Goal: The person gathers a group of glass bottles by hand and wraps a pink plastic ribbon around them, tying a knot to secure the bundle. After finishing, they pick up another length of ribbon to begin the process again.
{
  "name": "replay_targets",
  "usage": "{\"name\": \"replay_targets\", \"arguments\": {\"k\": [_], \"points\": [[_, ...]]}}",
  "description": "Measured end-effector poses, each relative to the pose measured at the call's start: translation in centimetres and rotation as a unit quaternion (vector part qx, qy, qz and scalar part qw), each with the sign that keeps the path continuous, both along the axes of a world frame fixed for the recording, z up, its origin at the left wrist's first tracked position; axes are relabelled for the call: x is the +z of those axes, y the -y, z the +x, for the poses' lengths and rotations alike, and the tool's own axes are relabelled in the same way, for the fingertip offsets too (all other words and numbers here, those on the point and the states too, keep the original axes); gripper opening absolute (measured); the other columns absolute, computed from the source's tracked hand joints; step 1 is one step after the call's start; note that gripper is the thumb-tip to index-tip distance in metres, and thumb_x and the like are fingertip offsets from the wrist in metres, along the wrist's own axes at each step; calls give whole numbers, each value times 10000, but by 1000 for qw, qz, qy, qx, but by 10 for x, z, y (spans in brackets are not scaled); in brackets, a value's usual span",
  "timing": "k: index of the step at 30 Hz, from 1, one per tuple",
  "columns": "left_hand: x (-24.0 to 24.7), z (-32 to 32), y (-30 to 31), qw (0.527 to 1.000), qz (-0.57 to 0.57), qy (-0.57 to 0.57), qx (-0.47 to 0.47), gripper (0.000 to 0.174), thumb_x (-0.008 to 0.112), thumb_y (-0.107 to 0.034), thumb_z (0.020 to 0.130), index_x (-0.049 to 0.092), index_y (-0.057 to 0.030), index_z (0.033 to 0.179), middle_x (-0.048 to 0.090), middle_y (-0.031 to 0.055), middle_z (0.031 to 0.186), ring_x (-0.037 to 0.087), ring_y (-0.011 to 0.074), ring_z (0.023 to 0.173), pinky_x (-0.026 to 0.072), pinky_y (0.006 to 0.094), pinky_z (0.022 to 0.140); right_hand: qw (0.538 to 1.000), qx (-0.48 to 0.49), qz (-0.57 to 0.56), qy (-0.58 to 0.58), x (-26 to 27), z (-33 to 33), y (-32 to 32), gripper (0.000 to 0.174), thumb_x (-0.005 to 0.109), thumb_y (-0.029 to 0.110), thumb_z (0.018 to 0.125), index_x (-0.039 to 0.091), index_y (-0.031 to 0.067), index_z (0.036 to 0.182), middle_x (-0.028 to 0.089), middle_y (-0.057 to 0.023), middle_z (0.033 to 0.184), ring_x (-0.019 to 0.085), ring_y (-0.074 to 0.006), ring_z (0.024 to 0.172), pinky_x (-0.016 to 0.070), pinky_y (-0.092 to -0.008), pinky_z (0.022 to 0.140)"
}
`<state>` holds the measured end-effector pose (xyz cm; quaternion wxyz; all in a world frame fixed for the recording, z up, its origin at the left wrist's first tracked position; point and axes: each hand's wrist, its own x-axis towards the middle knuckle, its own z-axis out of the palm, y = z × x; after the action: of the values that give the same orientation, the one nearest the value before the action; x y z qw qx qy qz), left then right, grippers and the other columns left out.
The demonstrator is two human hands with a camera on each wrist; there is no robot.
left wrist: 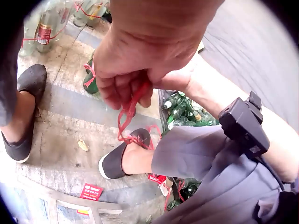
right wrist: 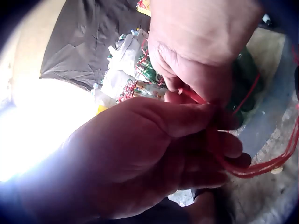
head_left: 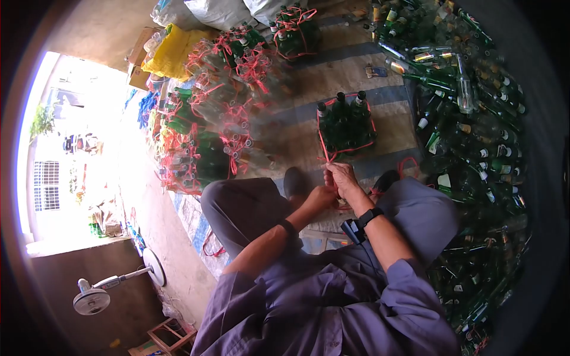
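In the head view, a bundle of green glass bottles (head_left: pixel 344 126) stands upright on the striped sheet, with red plastic string (head_left: pixel 322 144) wrapped around it. My right hand (head_left: pixel 345 179) is just in front of the bundle and pinches the string. Close below it, my left hand (head_left: pixel 321 199) grips the string too. Seen from the left wrist, a red strand (left wrist: pixel 127 114) hangs in loops out of the left fingers. The right wrist view shows both hands together, a loop of string (right wrist: pixel 254 170) trailing off to the right; the fingers partly hide where the strands meet.
Loose bottles (head_left: pixel 469 130) lie heaped along the right. Tied bundles of clear and green bottles (head_left: pixel 208 148) stand at the left, and another green bundle (head_left: pixel 295 35) is at the back. Beyond the left knee stands a fan (head_left: pixel 92 301). A red card (left wrist: pixel 91 192) lies on the floor.
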<state>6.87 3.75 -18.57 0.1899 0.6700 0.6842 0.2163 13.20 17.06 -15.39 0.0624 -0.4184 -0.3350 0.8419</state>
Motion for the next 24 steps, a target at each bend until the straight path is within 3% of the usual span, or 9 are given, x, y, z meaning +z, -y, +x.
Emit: {"name": "replay_targets", "arguments": {"k": [5,8,14,16,18,20,22,23,24], "points": [[32,-4,-10,973,-55,98,201,253,669,-145,720,665,-28,944,685,146,923,667,340,816,530,412,734,993,-66,-25,93,5,0,-6,229,628,271,896,644,61,806,401,56,571,306,-57,445,290,-226,420],[99,-13,-45,883,-65,220,410,349,656,-199,784,647,-9,1077,678,198,1040,661,363,935,513,418,839,988,-81,-27,130,5,5,-9,262,653,301,856,668,46,796,481,24,573,432,-102,490,345,-290,426],[64,-46,-97,921,-9,106,374,727,751,-295,757,442,-10,1350,614,240,1217,609,350,1124,482,398,924,985,-77,112,101,-31,-3,-5,295,703,280,785,711,-5,863,657,-146,825,612,-282,742,490,-490,593],[32,-55,-105,928,-11,98,360,817,751,-249,759,325,-26,1420,607,207,1229,646,292,1040,517,377,840,986,-52,75,141,-28,-3,-7,253,679,274,796,739,37,862,693,-136,826,641,-244,729,494,-414,633],[22,-56,-113,882,-65,248,394,821,718,-283,770,271,10,1394,634,283,1095,617,459,1021,494,485,842,983,-26,37,180,-25,0,-12,226,655,268,807,768,80,861,728,-126,827,671,-205,715,499,-339,674],[10,-61,-118,892,-63,238,378,795,691,-247,795,231,17,1388,649,275,1060,636,469,952,500,499,796,985,24,50,164,-23,6,-15,296,732,278,765,713,12,893,618,-245,946,591,-425,746,467,-640,583],[16,-62,-117,888,-72,286,352,778,689,-252,810,238,14,1385,658,269,1020,643,463,918,508,484,773,987,8,86,134,-47,8,-8,283,714,280,786,713,21,901,630,-227,891,603,-392,726,487,-597,597],[10,-62,-117,899,-42,261,350,685,667,-47,795,284,29,1358,658,118,874,645,202,680,524,317,572,987,-7,129,100,-60,8,-5,272,696,282,807,712,31,909,642,-209,836,614,-359,707,507,-555,610],[10,-61,-117,899,-45,260,350,685,667,-47,795,284,29,1358,658,118,874,645,202,680,524,317,572,987,-8,126,100,-55,7,-8,272,696,282,807,712,31,909,642,-209,836,614,-359,707,507,-555,610]]}}
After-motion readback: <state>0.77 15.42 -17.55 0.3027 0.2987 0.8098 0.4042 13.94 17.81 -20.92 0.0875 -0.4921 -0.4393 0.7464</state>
